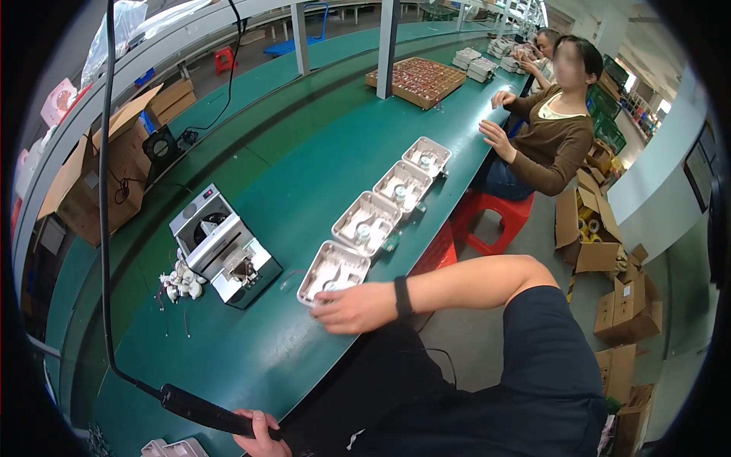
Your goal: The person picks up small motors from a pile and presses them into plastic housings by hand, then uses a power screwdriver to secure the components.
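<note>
My left hand [263, 436], low in the picture, is wrapped round the handle of a black corded electric screwdriver [205, 410]; its tip is hidden. My right hand [352, 307], with a dark band at the wrist, grips the near edge of the closest white plastic housing [329, 268], thumb and fingers at its rim. This housing lies open side up, with small parts inside. Beyond it, more open housings, a second [367, 221], a third [402, 186] and a fourth [426, 156], stretch away in a row, some with green parts at their right side.
Left of the row stands a grey and black bench machine [225, 247] beside a pile of white parts [181, 282]. Another housing [175, 448] sits at the bottom edge. A partitioned carton [417, 82] lies farther along the green bench [289, 175]. A co-worker [560, 129] sits at the right.
</note>
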### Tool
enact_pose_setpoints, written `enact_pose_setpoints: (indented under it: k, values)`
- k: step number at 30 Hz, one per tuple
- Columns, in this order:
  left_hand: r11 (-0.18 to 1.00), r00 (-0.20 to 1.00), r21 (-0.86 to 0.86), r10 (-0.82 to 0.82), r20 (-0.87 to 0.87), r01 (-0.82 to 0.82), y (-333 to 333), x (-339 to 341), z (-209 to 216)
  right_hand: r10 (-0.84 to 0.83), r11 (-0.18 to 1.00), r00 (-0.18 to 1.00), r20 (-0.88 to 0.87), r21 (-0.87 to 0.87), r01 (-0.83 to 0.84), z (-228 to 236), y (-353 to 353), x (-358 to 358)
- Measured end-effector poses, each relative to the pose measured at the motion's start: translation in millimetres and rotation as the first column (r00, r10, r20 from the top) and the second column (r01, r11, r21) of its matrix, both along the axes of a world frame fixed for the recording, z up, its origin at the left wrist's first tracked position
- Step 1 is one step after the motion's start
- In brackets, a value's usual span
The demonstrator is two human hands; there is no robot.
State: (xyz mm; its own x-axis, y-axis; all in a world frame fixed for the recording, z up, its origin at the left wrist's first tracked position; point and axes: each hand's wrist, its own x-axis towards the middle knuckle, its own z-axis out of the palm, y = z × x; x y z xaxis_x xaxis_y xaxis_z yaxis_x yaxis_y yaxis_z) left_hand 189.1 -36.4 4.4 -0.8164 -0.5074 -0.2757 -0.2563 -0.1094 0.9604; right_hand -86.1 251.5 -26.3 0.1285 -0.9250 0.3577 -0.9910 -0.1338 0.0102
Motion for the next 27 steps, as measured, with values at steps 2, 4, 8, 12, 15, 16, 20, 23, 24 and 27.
enact_pose_setpoints:
  k: [2, 4, 8, 12, 15, 16, 20, 23, 24, 27]
  values:
    - [0.998, 0.995, -0.009, 0.058, -0.080, -0.059, 23, -15, 9, -0.039, 0.999, 0.999, -0.009, 0.025, 0.039, 4, 28, -23]
    - [0.984, 0.957, -0.013, 0.169, -0.235, -0.177, 51, -36, 25, -0.074, 0.996, 0.997, -0.019, 0.050, 0.075, 4, 54, -47]
    - [0.986, 0.964, -0.033, 0.151, -0.221, -0.162, 68, -45, 37, -0.192, 0.979, 0.979, -0.064, 0.058, 0.196, 10, 96, -94]
    - [0.993, 0.978, -0.021, 0.108, -0.180, -0.113, 64, -38, 38, -0.329, 0.933, 0.934, -0.140, 0.103, 0.344, 2, 110, -135]
    - [0.993, 0.987, 0.027, 0.120, -0.105, -0.118, 62, -45, 32, -0.445, 0.850, 0.856, -0.264, 0.178, 0.496, -22, 137, -158]
    - [0.995, 0.992, 0.029, 0.097, -0.076, -0.095, 55, -45, 26, -0.459, 0.845, 0.851, -0.256, 0.171, 0.507, -12, 128, -160]
    - [0.998, 0.997, 0.010, -0.055, -0.062, 0.055, 41, -55, 7, -0.555, 0.825, 0.808, -0.198, -0.005, 0.565, -14, 87, -134]
    - [0.988, 0.985, -0.055, -0.148, -0.089, 0.144, 42, -58, 14, -0.568, 0.802, 0.763, 0.309, 0.002, 0.597, 15, 14, -52]
    - [0.993, 0.992, -0.071, -0.099, -0.077, 0.094, 43, -56, 14, -0.484, 0.846, 0.681, 0.549, 0.094, 0.525, 23, -14, -24]
    - [0.973, 0.973, -0.058, -0.227, -0.049, 0.224, 50, -62, 17, -0.133, 0.963, 0.156, 0.979, 0.090, 0.254, 26, -70, 42]
